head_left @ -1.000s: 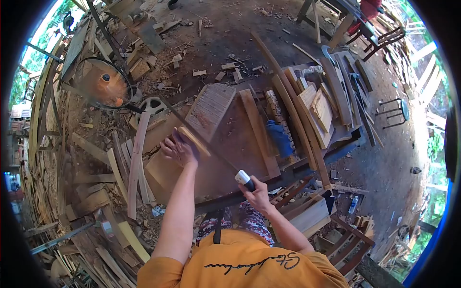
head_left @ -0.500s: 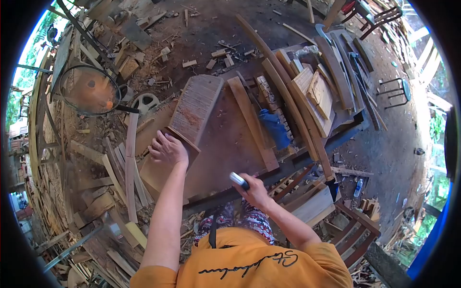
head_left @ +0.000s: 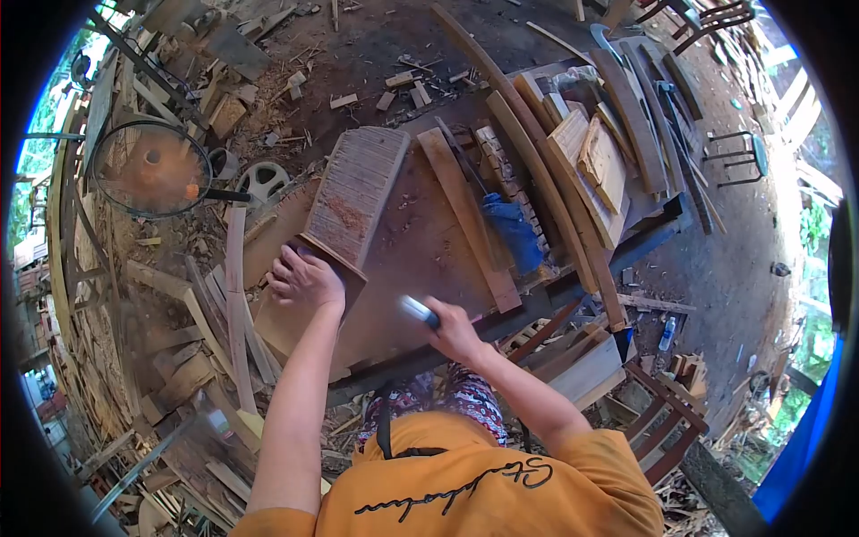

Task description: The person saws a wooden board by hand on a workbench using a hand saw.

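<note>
My left hand [head_left: 304, 279] presses down on the near end of a ribbed wooden board [head_left: 358, 192] that lies lengthwise on the workbench [head_left: 416, 259]. My right hand [head_left: 455, 333] is closed around a tool with a white and black handle [head_left: 416, 310], held just above the bench's near edge, to the right of the board. The tool's working end is too blurred to make out. A long plain plank [head_left: 465, 215] lies beside the ribbed board, to its right.
A blue cloth [head_left: 512, 231] lies on the bench past the plank. Curved and flat boards [head_left: 595, 170] are stacked at the right end. A round wire fan guard [head_left: 152, 170] and scattered offcuts [head_left: 224, 295] cover the ground to the left. A metal stool [head_left: 738, 157] stands far right.
My right hand has drawn the tool left and closer to the ribbed board. My left hand stays pressed on the board's near end. The view has shifted slightly.
</note>
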`<state>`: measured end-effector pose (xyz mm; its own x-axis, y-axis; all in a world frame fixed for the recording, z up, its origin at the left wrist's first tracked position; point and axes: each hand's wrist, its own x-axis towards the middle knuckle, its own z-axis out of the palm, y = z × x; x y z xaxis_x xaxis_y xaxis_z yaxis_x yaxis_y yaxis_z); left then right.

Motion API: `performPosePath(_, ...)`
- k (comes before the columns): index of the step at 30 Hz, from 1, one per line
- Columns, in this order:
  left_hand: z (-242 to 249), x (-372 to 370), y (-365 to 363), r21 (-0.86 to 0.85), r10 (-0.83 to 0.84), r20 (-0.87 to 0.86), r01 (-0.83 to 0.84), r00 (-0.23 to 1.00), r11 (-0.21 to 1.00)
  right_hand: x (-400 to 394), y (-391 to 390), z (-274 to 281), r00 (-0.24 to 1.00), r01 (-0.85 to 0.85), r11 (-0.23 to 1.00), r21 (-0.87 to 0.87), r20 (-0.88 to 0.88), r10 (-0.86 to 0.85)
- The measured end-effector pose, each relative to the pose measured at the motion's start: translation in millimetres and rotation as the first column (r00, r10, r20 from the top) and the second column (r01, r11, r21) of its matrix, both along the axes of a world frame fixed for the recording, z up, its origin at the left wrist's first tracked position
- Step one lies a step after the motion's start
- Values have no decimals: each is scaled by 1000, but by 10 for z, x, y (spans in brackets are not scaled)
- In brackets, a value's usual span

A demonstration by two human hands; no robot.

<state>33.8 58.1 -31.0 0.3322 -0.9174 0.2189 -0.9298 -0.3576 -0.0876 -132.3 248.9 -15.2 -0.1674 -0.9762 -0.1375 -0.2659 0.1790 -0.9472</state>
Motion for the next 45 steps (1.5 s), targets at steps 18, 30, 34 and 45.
performPosePath(18,55,-62,-34,-36,-5,-72,3,997,999,88,-208,-103,999,22,1000,2,48,-22)
performPosePath(30,-24,-1,-20,-60,-15,-65,11,998,998,40,-97,176,996,69,996,61,-68,-65)
performPosePath(34,-153,109,-27,45,56,-2,-56,998,997,-1,89,270,976,47,999,12,-215,-43)
performPosePath(45,-52,31,-17,-13,9,40,-9,999,1000,246,-547,90,988,32,999,4,-155,-31)
